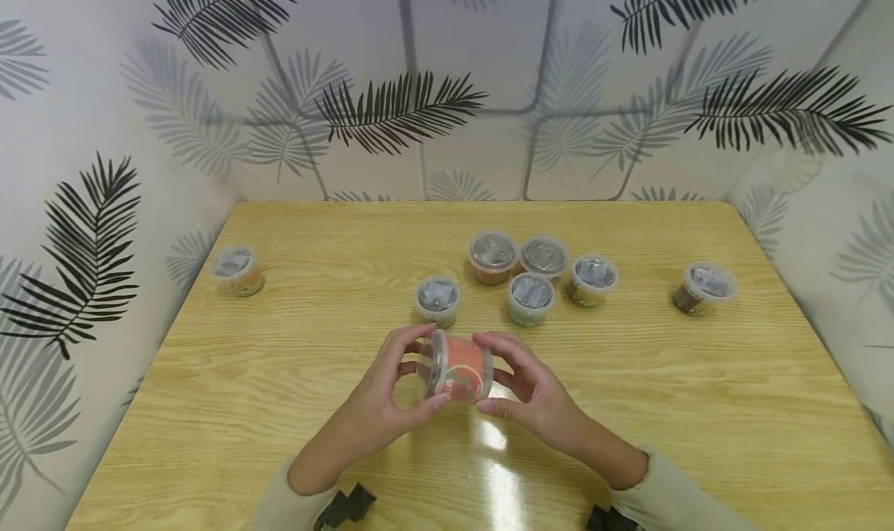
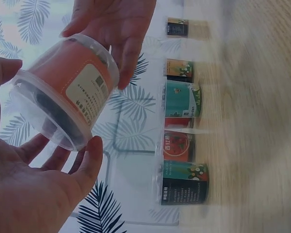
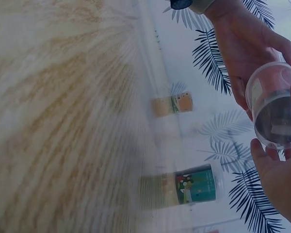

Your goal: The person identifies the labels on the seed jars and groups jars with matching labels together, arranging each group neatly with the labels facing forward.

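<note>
Both hands hold a clear plastic cup with a red label [image 1: 464,366], tipped on its side above the table, with its lid end to the left. The left hand [image 1: 380,395] grips the lidded rim, thumb low and fingers over the top. At the other end, the right hand [image 1: 543,397] holds the base between thumb and fingers. A cream text panel [image 2: 89,92] on the label shows in the left wrist view. Through the cup's clear end [image 3: 281,119], something dark is visible in the right wrist view.
Several similar lidded cups stand beyond the hands, including a small cup [image 1: 438,298] and a green one [image 1: 531,302]. One cup [image 1: 240,275] is at the far left, another [image 1: 701,290] at the right. A leaf-patterned curtain [image 1: 468,158] borders the wooden table [image 1: 335,259].
</note>
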Demonstrator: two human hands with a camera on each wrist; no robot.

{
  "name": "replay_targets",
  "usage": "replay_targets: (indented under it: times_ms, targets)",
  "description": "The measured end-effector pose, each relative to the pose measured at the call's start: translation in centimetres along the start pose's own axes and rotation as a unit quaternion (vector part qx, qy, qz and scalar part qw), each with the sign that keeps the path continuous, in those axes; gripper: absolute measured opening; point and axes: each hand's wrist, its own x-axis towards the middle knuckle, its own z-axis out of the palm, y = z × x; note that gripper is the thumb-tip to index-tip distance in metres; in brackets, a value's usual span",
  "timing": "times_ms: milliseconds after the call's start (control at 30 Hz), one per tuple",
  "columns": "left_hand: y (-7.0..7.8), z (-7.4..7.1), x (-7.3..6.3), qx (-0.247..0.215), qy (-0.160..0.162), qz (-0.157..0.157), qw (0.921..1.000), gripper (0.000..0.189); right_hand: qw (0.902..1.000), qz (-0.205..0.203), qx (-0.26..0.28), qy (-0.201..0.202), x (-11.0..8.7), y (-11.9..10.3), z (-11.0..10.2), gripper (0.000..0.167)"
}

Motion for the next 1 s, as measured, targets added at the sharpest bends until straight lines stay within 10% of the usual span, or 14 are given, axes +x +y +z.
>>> replay_targets:
  times_ms: [400,633,1000]
  targets:
    - [1.7,-4.4,0.9,0.152,-0.026,0.011,0.9880,0.079,0.9797,0.033,-0.195,0.032,0.4,0.7,-2.9,0.058]
    - [2.5,-8.4,2.7,0.283,-0.044,0.019,0.9579,0.075,0.9126,0.069,-0.396,0.076,1.7,1.1,-7.0,0.046]
    - [1.6,-13.3,7.7,0.367,-0.118,-0.013,0.9227,0.076,0.7904,0.124,-0.594,0.083,4.0,0.6,-9.8,0.059]
